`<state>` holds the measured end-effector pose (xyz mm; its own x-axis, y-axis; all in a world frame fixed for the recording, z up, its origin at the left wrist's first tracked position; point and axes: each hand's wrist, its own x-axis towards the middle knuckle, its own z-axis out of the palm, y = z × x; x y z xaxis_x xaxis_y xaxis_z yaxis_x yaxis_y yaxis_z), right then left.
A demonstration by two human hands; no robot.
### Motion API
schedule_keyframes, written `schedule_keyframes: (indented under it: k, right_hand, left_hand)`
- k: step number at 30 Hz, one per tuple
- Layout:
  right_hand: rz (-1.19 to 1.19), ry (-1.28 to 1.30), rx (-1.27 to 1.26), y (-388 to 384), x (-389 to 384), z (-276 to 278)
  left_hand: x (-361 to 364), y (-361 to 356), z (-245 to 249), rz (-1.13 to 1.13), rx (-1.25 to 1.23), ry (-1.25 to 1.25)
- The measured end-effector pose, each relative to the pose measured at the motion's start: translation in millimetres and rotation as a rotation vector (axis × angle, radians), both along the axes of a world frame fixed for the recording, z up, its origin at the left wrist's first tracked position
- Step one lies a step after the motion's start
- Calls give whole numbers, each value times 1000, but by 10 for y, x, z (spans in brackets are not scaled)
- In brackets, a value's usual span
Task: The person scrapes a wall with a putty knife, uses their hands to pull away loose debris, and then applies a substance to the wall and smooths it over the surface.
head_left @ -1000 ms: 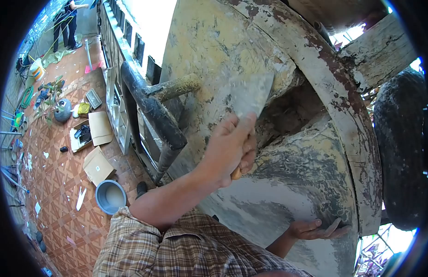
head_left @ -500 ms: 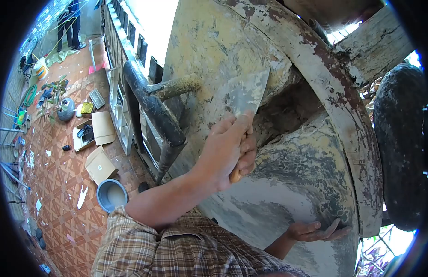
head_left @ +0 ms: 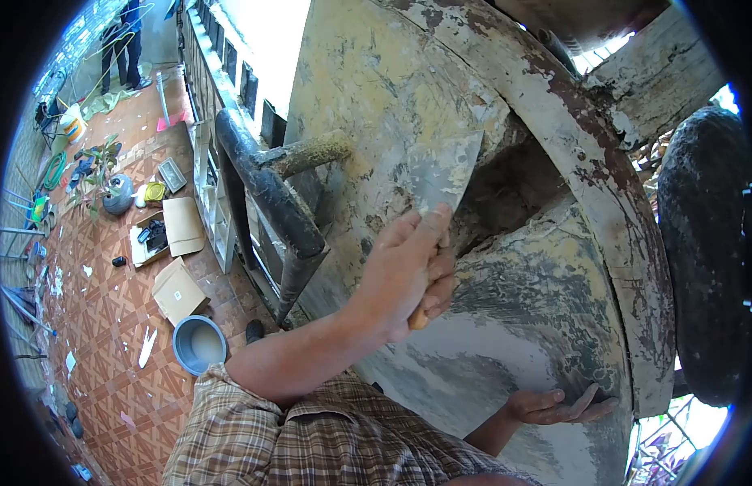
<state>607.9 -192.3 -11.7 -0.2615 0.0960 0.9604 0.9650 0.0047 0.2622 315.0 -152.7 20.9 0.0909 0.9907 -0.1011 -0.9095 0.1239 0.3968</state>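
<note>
My left hand (head_left: pixel 402 274) is shut on the wooden handle of a wide metal scraper (head_left: pixel 441 172). One finger lies along the blade. The blade lies flat against a big rounded surface (head_left: pixel 368 73) with worn yellow and grey coating, just beside a dark recess (head_left: pixel 514 190). My right hand (head_left: pixel 554 405) rests low on the same surface near its rim. Its fingers are spread and it holds nothing. My plaid sleeve (head_left: pixel 254 437) fills the bottom of the view.
A pale curved band with peeling paint (head_left: pixel 603 178) and a black tyre (head_left: pixel 704 251) lie to the right. A black pipe frame (head_left: pixel 267 194) stands left. Far below on the tiled floor (head_left: pixel 100 324) are a grey bucket (head_left: pixel 199 343), cardboard boxes (head_left: pixel 177 287) and a person (head_left: pixel 121 40).
The scraper rose slightly and then slid back down and to the right along the surface with my left hand. My right hand has stayed in place.
</note>
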Motion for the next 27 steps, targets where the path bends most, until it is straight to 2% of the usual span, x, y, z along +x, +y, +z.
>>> schedule_keyframes:
  k: [6,13,15,19,22,24,25,27]
  right_hand:
    - [21,-2,28,17,-57,37]
    - [21,-23,16,0,-22,23]
    - [29,-20,14,16,-52,45]
    - [27,-34,13,9,-35,31]
    - [28,-27,23,-2,-28,34]
    - [29,-21,26,37,-67,24]
    - [31,-14,31,41,-83,24]
    - [33,-17,30,27,-68,35]
  left_hand:
    - [106,85,-113,122,34,84]
    - [37,198,101,138,23,105]
    - [56,19,84,10,-15,54]
    - [-32,160,125,91,-63,122]
    - [33,180,68,121,43,99]
    - [146,-22,20,-26,55,40]
    - [112,8,56,-24,53,39]
    - [23,132,145,152,0,137]
